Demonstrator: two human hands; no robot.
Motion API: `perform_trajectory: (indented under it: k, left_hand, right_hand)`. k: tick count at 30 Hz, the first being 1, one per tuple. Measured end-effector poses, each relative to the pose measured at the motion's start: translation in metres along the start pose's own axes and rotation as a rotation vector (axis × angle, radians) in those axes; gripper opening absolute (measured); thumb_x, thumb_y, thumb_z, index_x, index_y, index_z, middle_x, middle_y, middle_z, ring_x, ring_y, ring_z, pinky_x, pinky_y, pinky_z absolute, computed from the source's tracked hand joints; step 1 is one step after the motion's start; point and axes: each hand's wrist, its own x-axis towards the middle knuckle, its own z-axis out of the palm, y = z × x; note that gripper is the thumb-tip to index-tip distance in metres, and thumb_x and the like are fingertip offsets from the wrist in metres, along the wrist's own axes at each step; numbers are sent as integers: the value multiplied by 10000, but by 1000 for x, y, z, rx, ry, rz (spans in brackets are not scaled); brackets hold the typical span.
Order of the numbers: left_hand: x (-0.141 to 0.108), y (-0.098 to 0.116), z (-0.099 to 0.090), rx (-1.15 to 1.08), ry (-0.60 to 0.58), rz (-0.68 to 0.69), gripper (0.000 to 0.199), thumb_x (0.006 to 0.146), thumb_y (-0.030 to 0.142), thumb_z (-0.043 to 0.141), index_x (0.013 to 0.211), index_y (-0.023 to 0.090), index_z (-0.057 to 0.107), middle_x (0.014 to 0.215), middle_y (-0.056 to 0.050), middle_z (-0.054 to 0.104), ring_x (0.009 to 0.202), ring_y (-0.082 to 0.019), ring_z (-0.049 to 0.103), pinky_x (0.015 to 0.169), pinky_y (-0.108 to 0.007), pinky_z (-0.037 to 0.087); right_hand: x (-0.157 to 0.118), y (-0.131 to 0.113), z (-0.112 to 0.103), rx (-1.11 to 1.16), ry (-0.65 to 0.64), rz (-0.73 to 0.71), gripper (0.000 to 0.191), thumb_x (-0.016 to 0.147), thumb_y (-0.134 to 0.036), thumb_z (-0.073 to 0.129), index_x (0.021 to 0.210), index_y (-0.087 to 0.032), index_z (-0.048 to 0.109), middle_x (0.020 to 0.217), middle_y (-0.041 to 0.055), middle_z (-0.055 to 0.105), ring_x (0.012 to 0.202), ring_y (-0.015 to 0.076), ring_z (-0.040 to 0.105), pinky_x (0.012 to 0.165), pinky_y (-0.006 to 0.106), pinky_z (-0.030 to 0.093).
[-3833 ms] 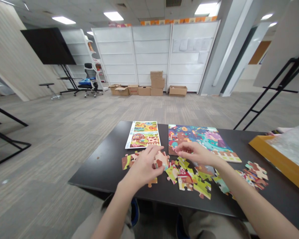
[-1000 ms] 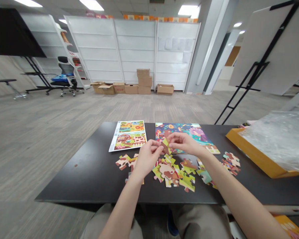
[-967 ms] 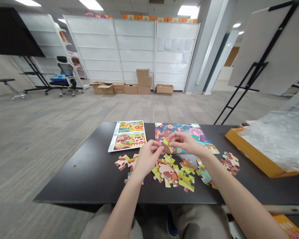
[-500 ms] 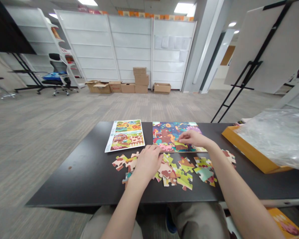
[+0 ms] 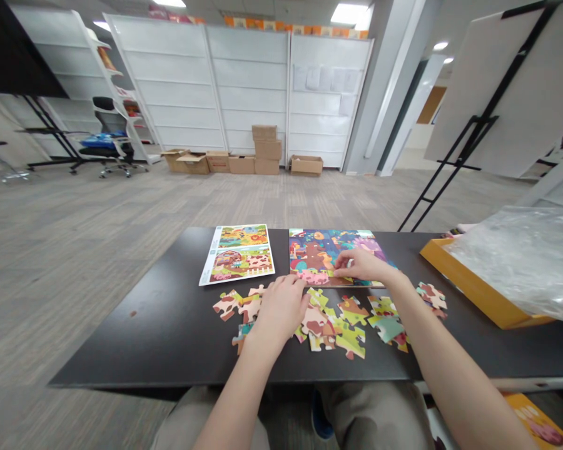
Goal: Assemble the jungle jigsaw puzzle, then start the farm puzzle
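On the black table, a colourful puzzle board (image 5: 309, 253) lies flat, with dark blue and purple pictures on it. My right hand (image 5: 366, 265) is over the board's lower middle, its thumb and fingers closed on a green and brown puzzle piece (image 5: 346, 279), mostly hidden beneath them. My left hand (image 5: 284, 303) rests palm down at the board's lower left corner, fingers stretched out, above loose pieces. Several loose puzzle pieces (image 5: 351, 338) in green, brown and cow-spot patterns are scattered before the board. Others (image 5: 226, 305) lie left of my left hand.
A printed picture sheet (image 5: 239, 255) with two scenes lies left of the board. To the right stands a yellow box lid (image 5: 485, 290) holding clear plastic wrap (image 5: 520, 259). Cardboard boxes (image 5: 265, 150) and white shelving are far behind the table.
My right hand has moved slightly left and down, bringing the puzzle piece lower against the board. My left hand stays at the board's corner. The view has shifted slightly.
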Motion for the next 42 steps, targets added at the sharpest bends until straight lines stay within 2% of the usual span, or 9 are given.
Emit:
perform_trajectory:
  k: [3,11,15,21,24,28,37,42]
  left_hand:
    - [0,-1,1,2,9,3,241,952,252,552,1135,186,693,1203,-141,693,1127,-298,637,973,-431,492]
    - [0,0,-1,11,-19,-14,264,965,257,536,1163,170,686,1274,-150,671,1128,-310,637,957,-437,496]
    - [0,4,-5,40,-37,-44,249,963,246,544,1167,196,678,1239,-117,686,1118,-282,646,949,-401,503]
    - [-1,2,-4,34,-15,-82,257,967,229,527,1179,169,660,1287,-124,651,1133,-273,646,961,-378,509]
    - [-1,0,-4,3,-14,-111,259,965,208,509,1168,156,660,1243,-132,664,1127,-271,652,939,-371,518]
    - [0,-1,-3,-43,-1,-124,261,955,197,509,1155,151,669,1192,-137,682,1118,-274,654,930,-372,515]
    - [3,-4,3,-188,81,-160,232,918,173,529,1060,156,711,1092,-121,718,1019,-251,693,903,-349,511]
    - [1,-6,0,-212,94,-173,233,903,171,535,1044,173,720,1089,-110,733,986,-242,704,889,-347,518]
  right_hand:
    - [0,1,1,-39,-1,-12,310,746,-491,733,799,-186,723,869,65,754,805,220,670,719,319,478]
    - [0,-6,3,-17,-20,-22,324,769,-495,714,834,-178,726,830,56,742,714,186,617,665,303,440]
    - [0,-8,7,-16,-17,-25,309,752,-484,737,817,-184,705,814,38,718,710,180,610,670,296,435]
    - [-7,-23,4,-46,-67,-99,421,678,-447,826,978,-190,681,982,56,710,833,217,621,724,308,457]
    - [-10,-31,4,-156,-70,-127,420,664,-403,847,976,-183,671,981,71,702,831,232,612,714,316,448]
    - [-10,-34,5,-211,-58,-156,342,727,-381,803,963,-179,658,971,77,695,830,233,609,714,316,440]
    - [-6,-25,9,-156,-58,-165,333,739,-361,798,966,-179,636,985,73,686,855,234,619,742,316,455]
    - [-6,-25,8,-124,-69,-146,340,715,-347,815,958,-185,642,1004,71,694,904,248,632,794,334,473]
